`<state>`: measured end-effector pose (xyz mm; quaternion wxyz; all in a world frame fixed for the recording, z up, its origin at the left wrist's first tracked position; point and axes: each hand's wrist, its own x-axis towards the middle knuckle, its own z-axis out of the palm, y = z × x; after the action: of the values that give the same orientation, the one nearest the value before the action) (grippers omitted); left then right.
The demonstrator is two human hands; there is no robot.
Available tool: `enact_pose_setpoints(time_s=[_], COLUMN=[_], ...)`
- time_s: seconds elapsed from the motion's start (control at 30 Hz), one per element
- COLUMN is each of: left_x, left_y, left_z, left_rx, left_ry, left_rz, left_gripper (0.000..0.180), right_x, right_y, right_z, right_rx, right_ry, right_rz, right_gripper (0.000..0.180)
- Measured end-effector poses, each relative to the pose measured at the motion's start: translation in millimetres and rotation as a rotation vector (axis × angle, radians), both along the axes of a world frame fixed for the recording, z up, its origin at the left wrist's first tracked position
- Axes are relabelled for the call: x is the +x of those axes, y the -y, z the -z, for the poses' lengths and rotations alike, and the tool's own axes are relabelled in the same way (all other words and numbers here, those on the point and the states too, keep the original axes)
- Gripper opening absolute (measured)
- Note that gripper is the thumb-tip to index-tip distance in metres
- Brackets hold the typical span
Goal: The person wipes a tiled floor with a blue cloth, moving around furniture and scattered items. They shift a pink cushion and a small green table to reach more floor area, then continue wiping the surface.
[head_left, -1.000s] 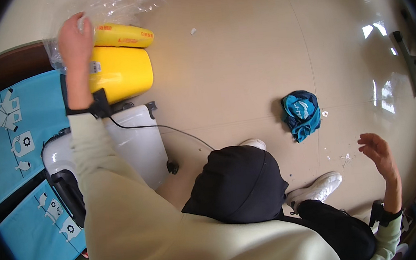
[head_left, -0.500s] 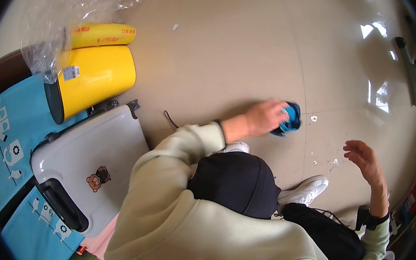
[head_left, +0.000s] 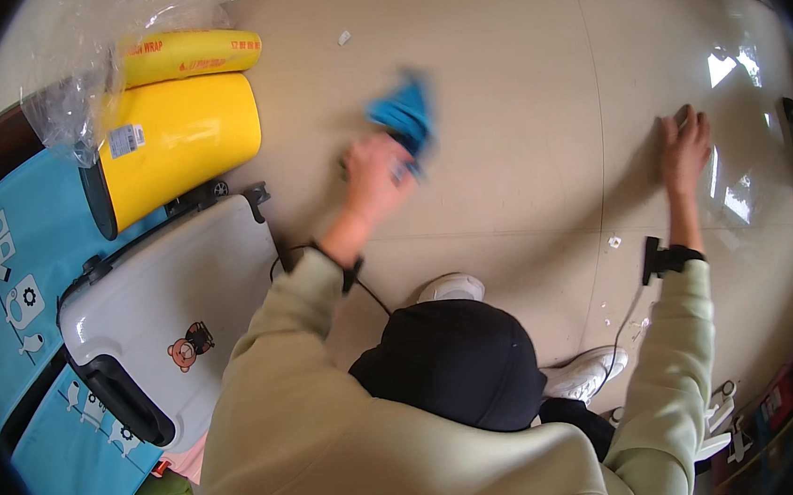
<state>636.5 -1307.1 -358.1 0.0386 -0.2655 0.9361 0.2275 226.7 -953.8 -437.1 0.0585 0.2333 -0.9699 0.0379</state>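
Note:
In my left hand (head_left: pixel 378 176) is a crumpled blue, cloth-like thing (head_left: pixel 401 113) with a dark part near my fingers. It is smeared by motion, so its exact kind does not show. It trails away from my hand over the beige tiled floor (head_left: pixel 508 125). My right hand (head_left: pixel 685 151) reaches far out on the right, fingers stretched out and holding nothing I can see. Whether its fingertips touch the tiles I cannot tell. Dark bands with small black devices circle both wrists.
A grey suitcase (head_left: pixel 171 314) with a bear sticker lies at the left by blue printed boxes (head_left: pixel 13 234). Beyond it are a yellow bin (head_left: pixel 184 139), a yellow wrap roll (head_left: pixel 191 55) and clear plastic (head_left: pixel 73 106). White scraps (head_left: pixel 614 242) dot the tiles near my white shoe (head_left: pixel 585 372).
My left hand has swung forward and to the left with the blue cloth-like thing, which now spreads out more. My right hand has stretched forward from beside my knee.

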Motion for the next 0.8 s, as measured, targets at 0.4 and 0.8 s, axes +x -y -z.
enact_pose_setpoints(time_s=[0.4, 0.8], left_x=[-88, -55], left_y=[182, 93], left_z=[48, -11], left_rx=[-0.108, 0.891], left_ry=[-0.278, -0.042], left_rz=[-0.446, -0.492], left_gripper=[0.021, 0.028], right_x=[28, 27], right_y=[16, 14], right_z=[6, 9], right_rx=[-0.12, -0.143], right_ry=[-0.088, -0.06], right_rz=[0.06, 0.052], right_gripper=[0.064, 0.067])
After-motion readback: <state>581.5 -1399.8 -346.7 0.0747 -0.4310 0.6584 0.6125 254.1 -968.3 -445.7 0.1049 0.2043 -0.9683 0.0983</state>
